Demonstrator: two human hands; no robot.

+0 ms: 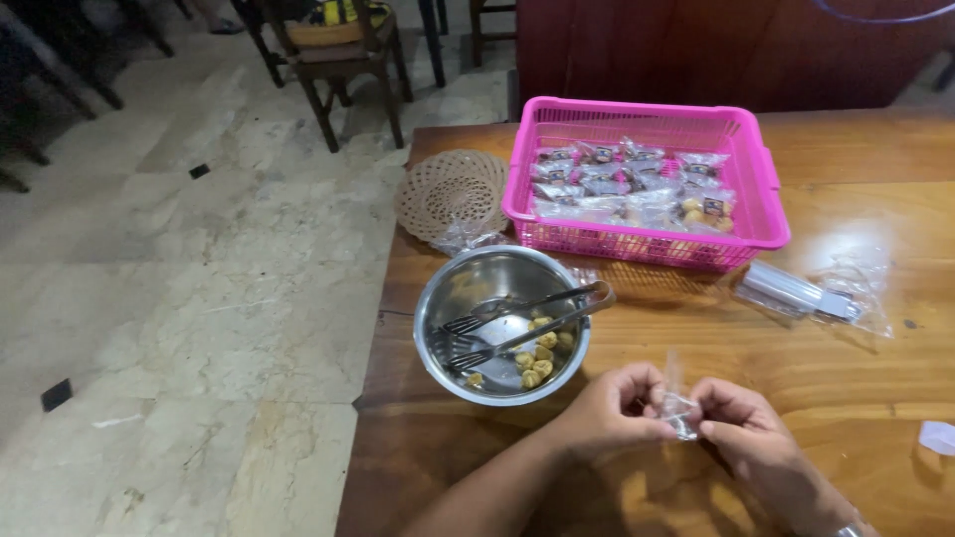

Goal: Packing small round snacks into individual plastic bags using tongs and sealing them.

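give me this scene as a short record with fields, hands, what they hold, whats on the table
left hand: pinching one side of a small clear plastic bag
right hand: pinching the other side of the same bag
bowl: steel bowl left of the hands, holding tongs and a few small yellow snack pieces
basket: pink plastic basket behind the bowl, filled with sealed snack packets
other: woven mat beside the basket; stack of clear bags to the right
surface: wooden table
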